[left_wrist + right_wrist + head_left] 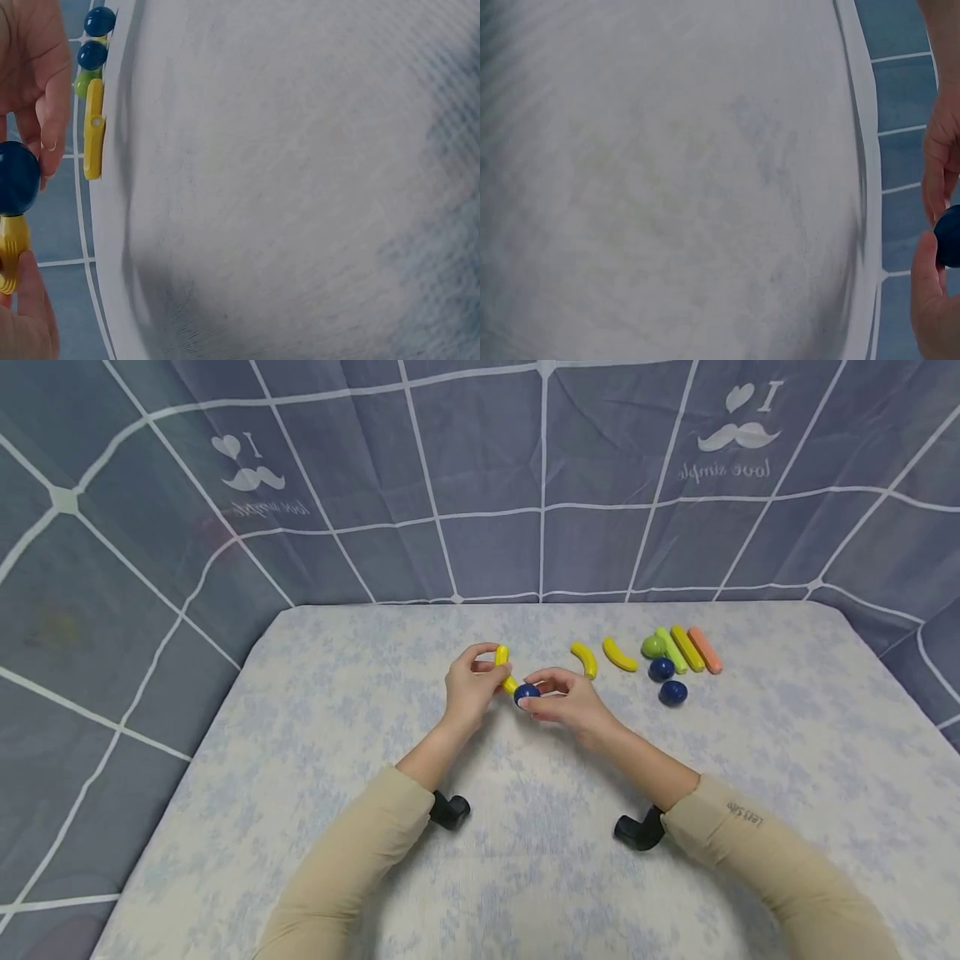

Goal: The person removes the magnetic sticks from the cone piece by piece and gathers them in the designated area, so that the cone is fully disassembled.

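Note:
My left hand pinches a curved, banana-shaped yellow plastic piece between thumb and fingers, tilted over the table's middle. With thumb and fingertips, my right hand grips a glossy dark blue egg-shaped piece. The blue piece meets the yellow piece's lower end. In the left wrist view the yellow piece shows grooves near its end, right against the blue piece. Only part of the blue piece shows at the right edge of the right wrist view.
Two more curved yellow pieces lie beyond my right hand. Farther right are a green round piece, two blue egg-shaped pieces and straight lime, yellow and salmon sticks. A grey checked curtain hangs behind the patterned table.

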`<state>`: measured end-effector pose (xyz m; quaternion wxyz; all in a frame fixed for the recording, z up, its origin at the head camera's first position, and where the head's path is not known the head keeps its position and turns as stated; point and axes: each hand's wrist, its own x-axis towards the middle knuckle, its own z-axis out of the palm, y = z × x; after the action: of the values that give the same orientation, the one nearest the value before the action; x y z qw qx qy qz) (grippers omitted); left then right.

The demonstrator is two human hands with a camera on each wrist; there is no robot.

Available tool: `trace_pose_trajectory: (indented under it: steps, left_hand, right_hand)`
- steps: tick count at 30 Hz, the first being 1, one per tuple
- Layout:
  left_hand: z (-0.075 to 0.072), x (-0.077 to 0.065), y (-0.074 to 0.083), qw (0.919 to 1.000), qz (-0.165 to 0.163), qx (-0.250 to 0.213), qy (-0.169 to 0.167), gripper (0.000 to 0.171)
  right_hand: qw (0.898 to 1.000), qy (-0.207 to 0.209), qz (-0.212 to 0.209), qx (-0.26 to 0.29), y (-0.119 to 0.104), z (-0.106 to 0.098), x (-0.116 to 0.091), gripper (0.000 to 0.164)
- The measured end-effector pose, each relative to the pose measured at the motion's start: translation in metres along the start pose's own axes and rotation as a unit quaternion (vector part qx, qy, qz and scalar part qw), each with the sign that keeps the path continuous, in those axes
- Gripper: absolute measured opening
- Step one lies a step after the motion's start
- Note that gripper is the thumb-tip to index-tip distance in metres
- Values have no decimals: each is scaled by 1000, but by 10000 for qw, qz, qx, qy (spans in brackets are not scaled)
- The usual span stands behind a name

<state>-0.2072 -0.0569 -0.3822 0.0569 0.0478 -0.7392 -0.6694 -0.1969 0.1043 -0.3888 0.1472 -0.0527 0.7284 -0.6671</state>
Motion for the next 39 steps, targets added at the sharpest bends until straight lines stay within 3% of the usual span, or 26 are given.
trace_pose_trajectory:
  steps: [9,16,30,39]
  left_hand:
    - [2,2,7,9991,399,-70,149,33]
    - [4,3,7,9986,480,-191,115,33]
    - [5,5,11,9990,419,-160,-56,34]
    - [-11,15,13,9980,78,-486,404,35]
  right_hand:
    - [9999,38,-100,22,-7,-2,3,39]
    - [9998,-30,-188,-106,-8,-5,2,36]
    - [9989,-109,-387,-260,-10,-8,-1,34]
    - [9962,-161,-312,-801,-11,-23,-9,36]
